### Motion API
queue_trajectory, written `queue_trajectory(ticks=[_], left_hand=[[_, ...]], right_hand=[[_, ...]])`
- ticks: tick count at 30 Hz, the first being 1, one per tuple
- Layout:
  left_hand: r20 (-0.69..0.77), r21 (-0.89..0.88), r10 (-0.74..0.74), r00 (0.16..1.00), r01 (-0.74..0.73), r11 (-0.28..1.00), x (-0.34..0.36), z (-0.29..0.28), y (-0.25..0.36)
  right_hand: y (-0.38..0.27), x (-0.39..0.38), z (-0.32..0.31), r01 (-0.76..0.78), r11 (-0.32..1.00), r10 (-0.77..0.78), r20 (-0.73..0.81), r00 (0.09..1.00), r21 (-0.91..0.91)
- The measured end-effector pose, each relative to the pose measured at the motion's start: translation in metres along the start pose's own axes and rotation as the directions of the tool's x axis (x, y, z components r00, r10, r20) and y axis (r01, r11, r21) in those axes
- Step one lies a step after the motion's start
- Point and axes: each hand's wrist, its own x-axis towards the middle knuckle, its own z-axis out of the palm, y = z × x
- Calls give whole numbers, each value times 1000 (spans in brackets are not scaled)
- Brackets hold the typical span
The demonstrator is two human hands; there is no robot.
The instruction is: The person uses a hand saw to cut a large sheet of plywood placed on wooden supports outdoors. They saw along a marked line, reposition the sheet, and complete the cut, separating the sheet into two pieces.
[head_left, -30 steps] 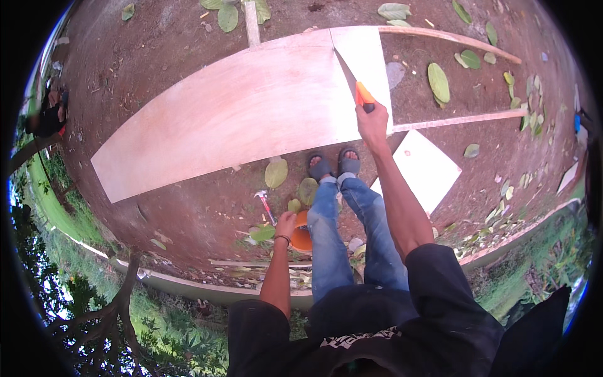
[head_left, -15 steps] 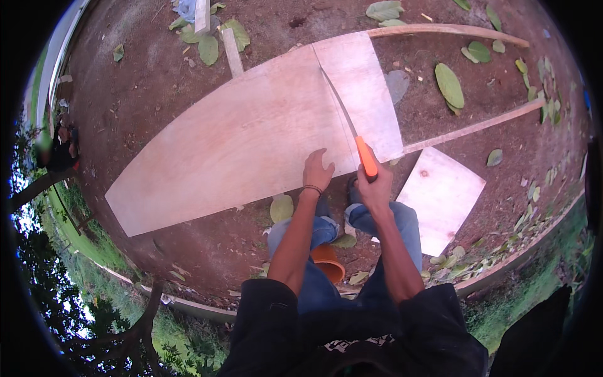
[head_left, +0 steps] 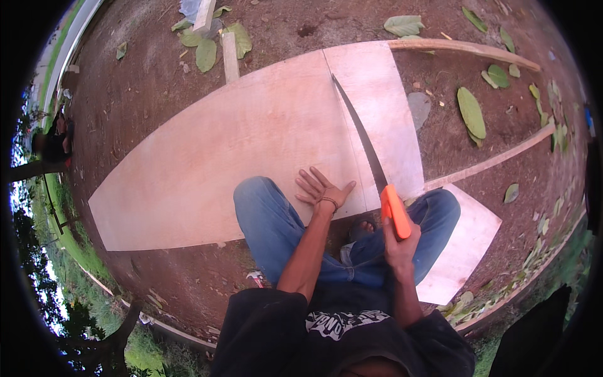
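A large pale plywood sheet (head_left: 213, 151) lies across the ground, its left part tapering in a curve. A dark line, partly a cut at the far end, crosses it toward its right side. My right hand (head_left: 401, 245) is closed round the orange handle of a hand saw (head_left: 369, 138). The blade slants up and left over the sheet, its tip at the line near the far edge. My left hand (head_left: 322, 190) presses flat on the plywood, fingers spread, left of the line. My left knee overlaps the sheet's near edge.
Two wooden strips (head_left: 468, 46) stretch right from beneath the sheet. A smaller plywood piece (head_left: 468, 242) lies by my right leg. Short wood pieces (head_left: 230, 56) lie beyond the far edge. A hammer (head_left: 255, 278) rests near my left thigh. Large leaves (head_left: 471, 114) are scattered on the dirt.
My body has sunk lower, knees now bent outward by the sheet. My left hand has flattened onto the plywood. The saw handle has moved nearer and right; its tip stays near the line's far end.
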Motion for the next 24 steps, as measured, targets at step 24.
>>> queue_trajectory(ticks=[24], left_hand=[[-218,494,611,761,-454,741,115,-152,63]], right_hand=[[-2,18,42,-240,971,240,34,970,5]])
